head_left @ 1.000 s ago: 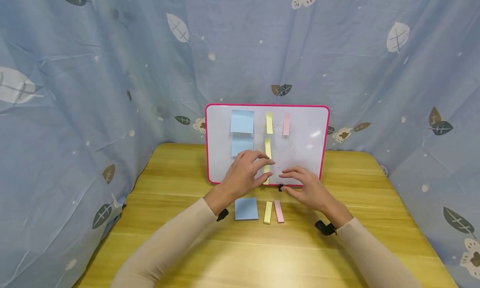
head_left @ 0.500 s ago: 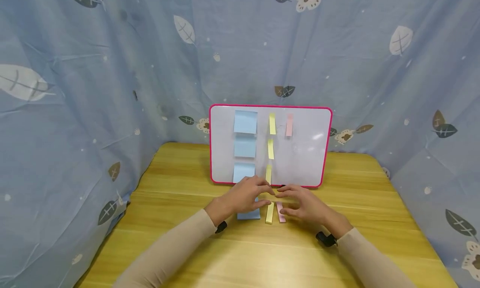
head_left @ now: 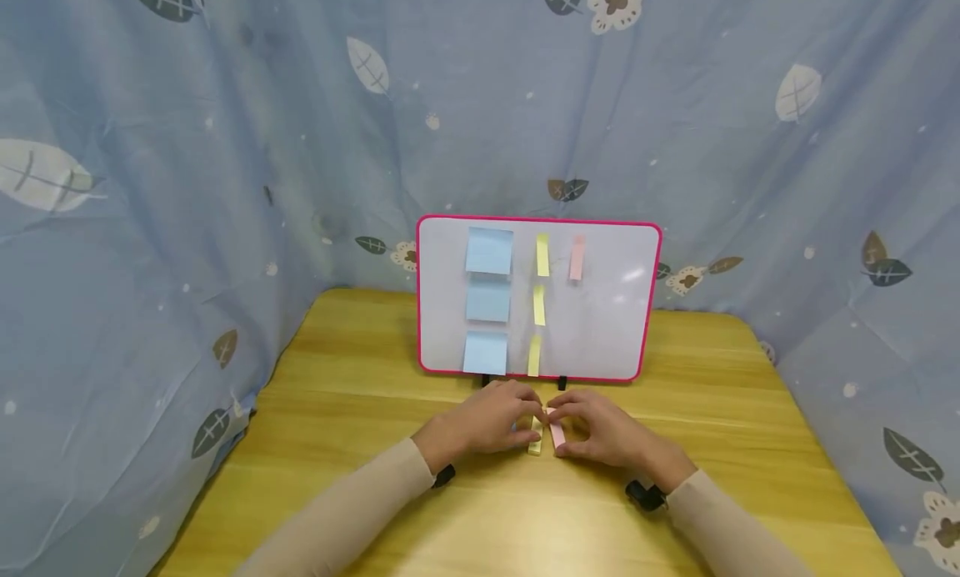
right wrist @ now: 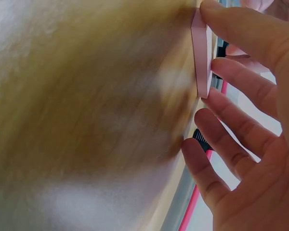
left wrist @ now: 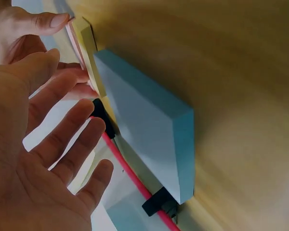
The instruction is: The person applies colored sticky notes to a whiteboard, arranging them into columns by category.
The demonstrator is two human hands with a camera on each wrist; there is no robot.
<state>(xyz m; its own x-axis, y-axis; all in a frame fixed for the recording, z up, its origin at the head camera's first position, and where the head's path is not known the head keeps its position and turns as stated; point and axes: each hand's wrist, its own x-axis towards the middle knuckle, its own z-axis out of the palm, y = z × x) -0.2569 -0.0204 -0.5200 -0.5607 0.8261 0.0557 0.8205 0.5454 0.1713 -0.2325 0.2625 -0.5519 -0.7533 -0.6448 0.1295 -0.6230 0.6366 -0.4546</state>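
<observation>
My right hand (head_left: 603,431) holds a narrow pink sticky-note pad (head_left: 557,435) on the table, thumb at the near end and fingertips at the far end. In the right wrist view the thumb and fingers frame the pink pad (right wrist: 201,57) lengthwise. Beside it lies a narrow yellow sticky-note pad (head_left: 535,447). My left hand (head_left: 483,418) hovers by the yellow pad with relaxed, spread fingers, holding nothing. Under that hand, mostly hidden in the head view, is a thick square blue sticky-note pad (left wrist: 144,120), plainly visible in the left wrist view.
A pink-framed whiteboard (head_left: 600,327) stands behind the pads on black feet (head_left: 562,383). It carries a column of blue notes (head_left: 487,300), a column of yellow strips (head_left: 539,305) and one pink strip (head_left: 577,258). A patterned blue curtain (head_left: 450,77) surrounds the wooden table (head_left: 525,527).
Both hands have come down from the whiteboard's lower part to the pads on the table. My right hand has closed its thumb and fingertips on the pink pad's ends.
</observation>
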